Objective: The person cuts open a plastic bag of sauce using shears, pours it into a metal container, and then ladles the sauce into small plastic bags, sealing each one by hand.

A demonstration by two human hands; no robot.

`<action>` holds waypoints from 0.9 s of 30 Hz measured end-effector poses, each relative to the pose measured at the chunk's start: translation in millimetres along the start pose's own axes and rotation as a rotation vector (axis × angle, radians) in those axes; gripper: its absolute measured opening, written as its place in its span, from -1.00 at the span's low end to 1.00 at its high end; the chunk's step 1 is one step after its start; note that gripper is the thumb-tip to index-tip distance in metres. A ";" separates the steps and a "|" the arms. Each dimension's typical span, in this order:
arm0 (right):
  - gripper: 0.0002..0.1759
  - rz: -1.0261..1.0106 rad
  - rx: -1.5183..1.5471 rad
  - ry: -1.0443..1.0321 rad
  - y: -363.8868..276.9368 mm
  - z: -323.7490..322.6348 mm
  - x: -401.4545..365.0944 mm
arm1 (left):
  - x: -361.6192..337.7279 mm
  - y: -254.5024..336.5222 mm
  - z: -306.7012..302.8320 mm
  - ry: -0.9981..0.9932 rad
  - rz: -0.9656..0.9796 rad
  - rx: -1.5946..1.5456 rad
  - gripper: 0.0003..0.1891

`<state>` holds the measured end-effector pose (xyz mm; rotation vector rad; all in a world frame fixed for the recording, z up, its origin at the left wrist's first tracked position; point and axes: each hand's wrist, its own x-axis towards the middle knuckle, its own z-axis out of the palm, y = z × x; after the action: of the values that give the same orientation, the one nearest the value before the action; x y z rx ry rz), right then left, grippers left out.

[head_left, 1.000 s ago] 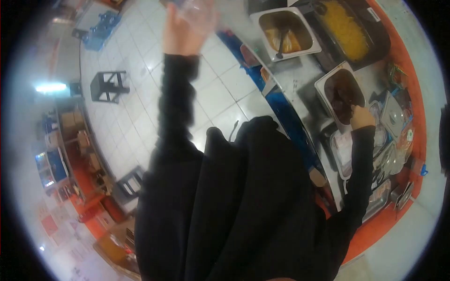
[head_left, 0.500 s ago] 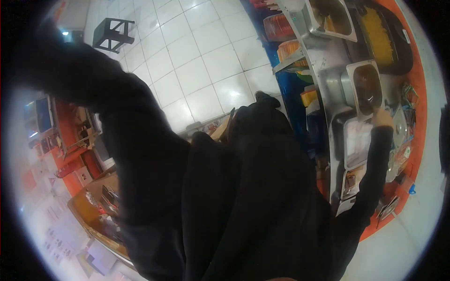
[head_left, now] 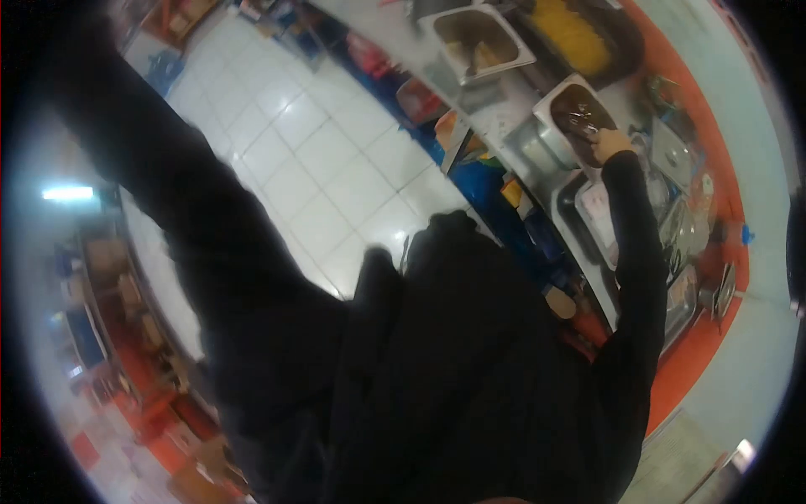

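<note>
My right hand (head_left: pixel 613 144) is at the near edge of a deep metal food pan (head_left: pixel 544 144) set in the counter. Dark brown sauce (head_left: pixel 579 109) fills that pan, with bright glints on its surface. The fingers look curled together at the pan's rim; whatever lies in them is too blurred to name. My left arm (head_left: pixel 210 193), in a black sleeve, reaches toward the upper left, and its hand is lost in the dark edge of the view.
Another metal pan (head_left: pixel 525 60) holds brownish food and a utensil. Beside it is a dark tray (head_left: pixel 631 50) with yellow shredded food (head_left: pixel 571 35). A tray with pale contents (head_left: pixel 598 208) lies nearer me. White tiled floor (head_left: pixel 327 176) stretches left of the counter.
The view has turned, so the counter now slants and the black stool is out of sight. My right hand stays at the brown sauce pan, its fingers showing more plainly.
</note>
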<state>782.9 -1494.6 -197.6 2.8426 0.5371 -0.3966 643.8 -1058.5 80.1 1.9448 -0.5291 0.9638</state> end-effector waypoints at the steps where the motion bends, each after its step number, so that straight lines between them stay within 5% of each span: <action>1: -0.77 0.042 0.014 0.013 1.4 -0.4 -4.8 | -1.5 -6.7 13.1 -0.083 -0.014 -0.048 -0.62; 5: -0.78 0.091 0.064 0.013 3.9 -15.8 -30.4 | -184.9 -39.6 137.0 -0.630 -0.490 -0.326 -0.61; 6: -0.78 0.100 0.081 0.003 0.6 -20.6 -34.6 | -233.8 -34.9 156.3 -0.678 -0.763 -0.303 -0.59; 10: -0.78 0.143 0.065 0.078 -14.3 -21.4 -38.7 | -352.7 -4.1 192.6 -0.511 -0.549 -0.235 -0.67; 11: -0.79 0.096 0.081 0.098 -20.5 -19.3 -40.8 | -353.3 4.5 204.7 -0.522 -0.549 -0.244 -0.67; 13: -0.81 0.013 0.147 0.148 -25.8 -10.2 -40.4 | -349.7 20.2 223.5 -0.230 -0.883 -0.349 -0.65; 23: -0.83 0.141 -0.008 0.257 -18.7 -23.0 -26.2 | -309.5 -28.7 283.7 -0.195 -0.656 -0.224 -0.54; 27: -0.84 0.176 -0.022 0.083 -18.3 -40.4 -47.3 | -310.2 -40.6 287.3 -0.305 -0.611 -0.203 -0.52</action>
<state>742.3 -1482.7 -148.5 2.8655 0.2997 -0.2413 603.0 -1283.8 -277.7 1.9025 -0.1624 0.2207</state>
